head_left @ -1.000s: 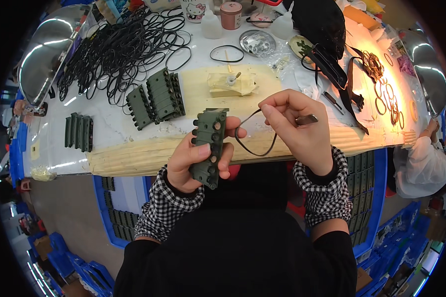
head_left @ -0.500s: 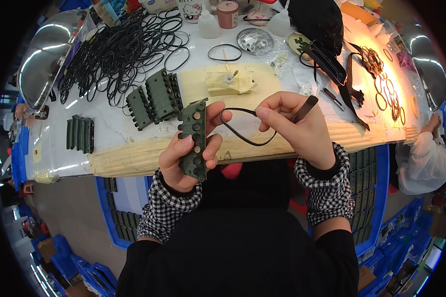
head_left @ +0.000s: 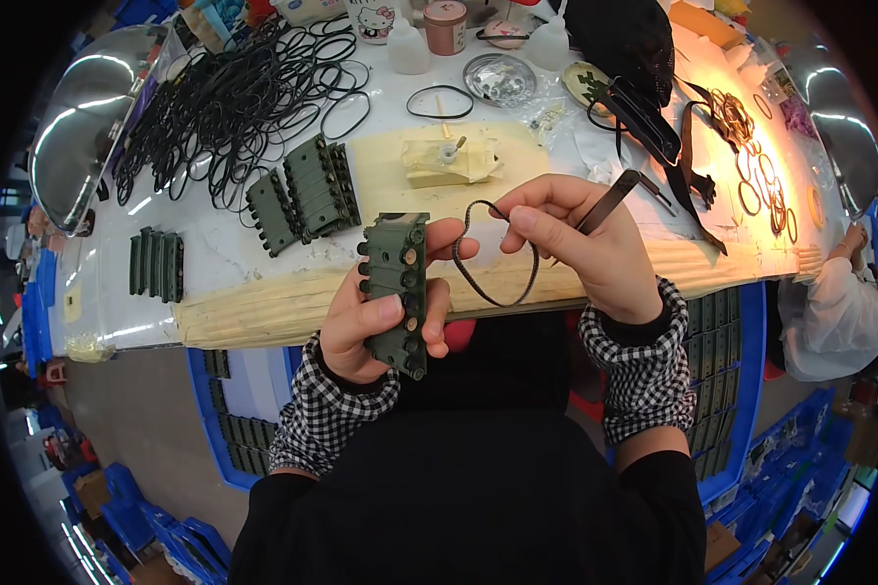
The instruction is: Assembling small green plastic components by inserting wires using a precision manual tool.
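My left hand grips a dark green plastic toy-tank chassis upright, thumb on its flat face and fingers behind. Small round wheels, some with tan centres, line its edges. Between thumb and forefinger, my right hand pinches a thin ribbed black rubber track loop. The loop hangs open beside the chassis, apart from its wheels, near my left fingertips. Dark tweezers also rest in my right hand, pointing up and right. More green chassis pieces stand on the table to the left.
A large tangle of black loops covers the back left. A taped block sits mid-table before a metal dish and white bottles. Blue trays of green parts lie below the table edge. A person in white sits at right.
My left hand has turned the chassis so more of its flat face shows, and moved it slightly right and down. The track loop now hangs more upright; the tweezers have tilted.
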